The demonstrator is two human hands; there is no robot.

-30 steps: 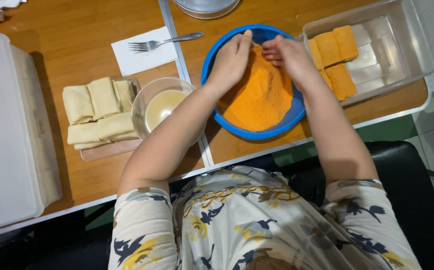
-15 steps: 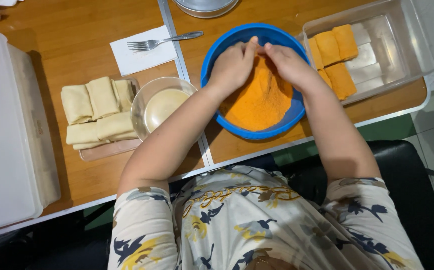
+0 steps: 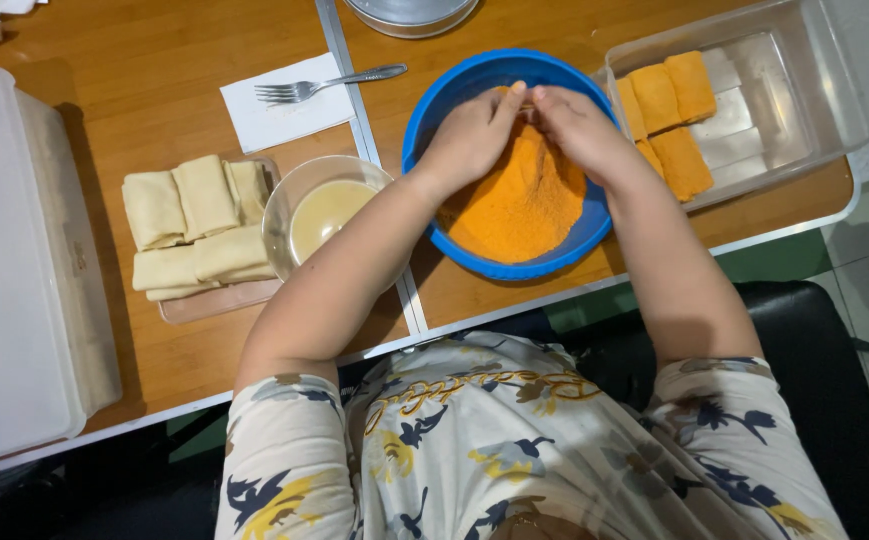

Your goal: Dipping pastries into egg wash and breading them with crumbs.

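Both my hands are inside a blue bowl (image 3: pixel 454 90) of orange breadcrumbs (image 3: pixel 524 205), at its far side. My left hand (image 3: pixel 469 135) and my right hand (image 3: pixel 576 125) meet fingertip to fingertip, cupped around a crumb-coated roll (image 3: pixel 506 93). Only a small orange edge of the roll shows between the fingers. A glass bowl of pale batter (image 3: pixel 319 212) stands just left of my left forearm. Left of it, several uncoated pale rolls (image 3: pixel 194 225) lie on a small tray.
A clear plastic container (image 3: pixel 784 100) at the right holds several orange coated rolls (image 3: pixel 669 110). A fork (image 3: pixel 329 85) rests on a white napkin (image 3: pixel 274 115). A large white lidded box (image 3: pixel 14 270) sits at the far left. A metal lid (image 3: pixel 409 12) lies at the top edge.
My hands were spread flat over the crumbs. They have drawn together toward the far rim and cupped, fingertips now touching.
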